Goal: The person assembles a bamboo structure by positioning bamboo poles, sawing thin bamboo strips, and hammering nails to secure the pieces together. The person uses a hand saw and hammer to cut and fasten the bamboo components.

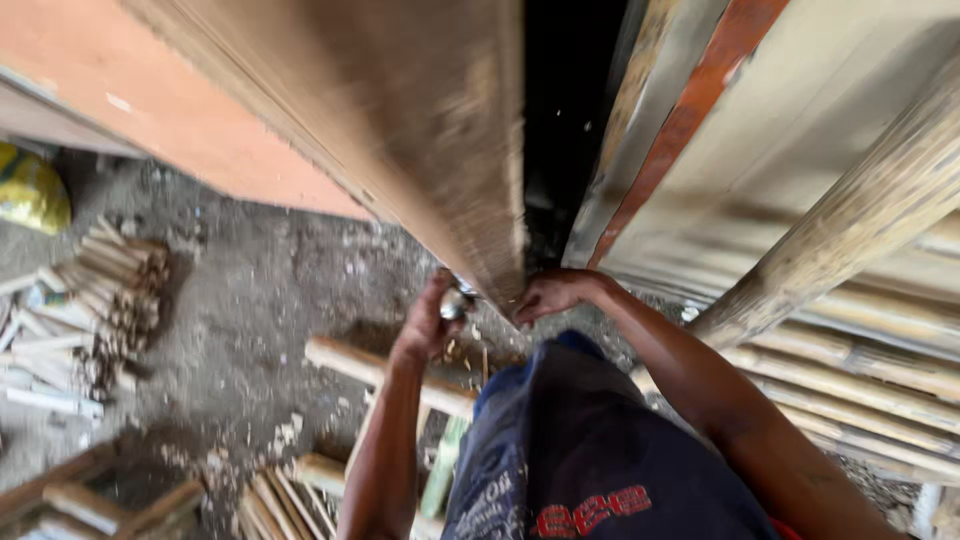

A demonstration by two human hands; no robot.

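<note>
A long wooden plank (440, 130) (blurred) runs up and away from both hands. The right hand (553, 293) presses curled fingers on its lower end; the left hand (428, 322), just beside, pinches a small shiny metal piece (455, 302).

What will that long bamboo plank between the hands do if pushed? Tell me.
The bamboo plank probably stays stiff: it looks thick and straight. Likely heavy, being long and wide. The right hand touches its end; the left hand grips a small shiny thing beside it.

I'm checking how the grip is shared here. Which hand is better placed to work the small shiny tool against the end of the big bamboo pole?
Probably the left hand: it holds the shiny tool beside the bamboo pole. The right hand grips the pole's end.
</note>
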